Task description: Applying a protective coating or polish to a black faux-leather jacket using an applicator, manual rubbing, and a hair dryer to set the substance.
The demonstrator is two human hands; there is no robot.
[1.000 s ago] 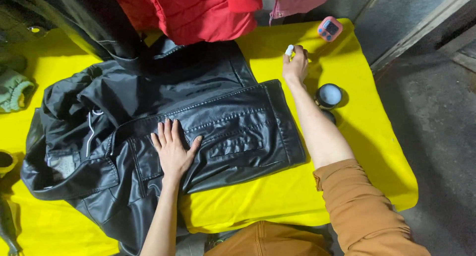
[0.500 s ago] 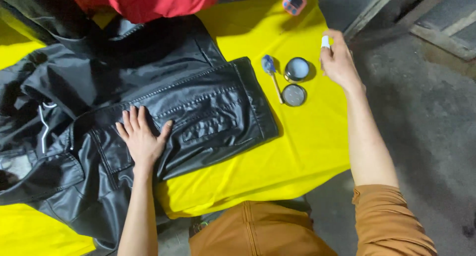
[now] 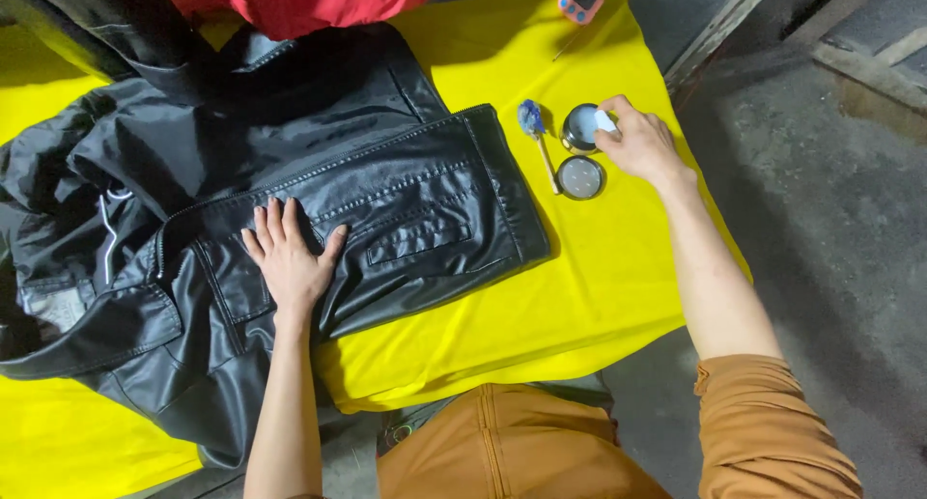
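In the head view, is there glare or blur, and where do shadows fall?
Head view: sharp overall, no evident motion blur; soft sheen on the black leather jacket; the yellow cloth is evenly lit; a small shadow lies under the right hand by the open tin; the left hand rests flat on the jacket.

The black jacket (image 3: 319, 199) looked like leather or a leather-like material, smooth and fairly glossy, with soft creases that caught the light and raised stitched seams. The yellow cloth (image 3: 589, 296) beneath it was matt woven fabric, slightly wrinkled. The round tin (image 3: 579, 127) and its lid (image 3: 581, 177) appeared to be metal with a dull sheen. The red garment (image 3: 319, 1) was matt cloth. The floor (image 3: 821, 199) looked rough, like worn concrete.
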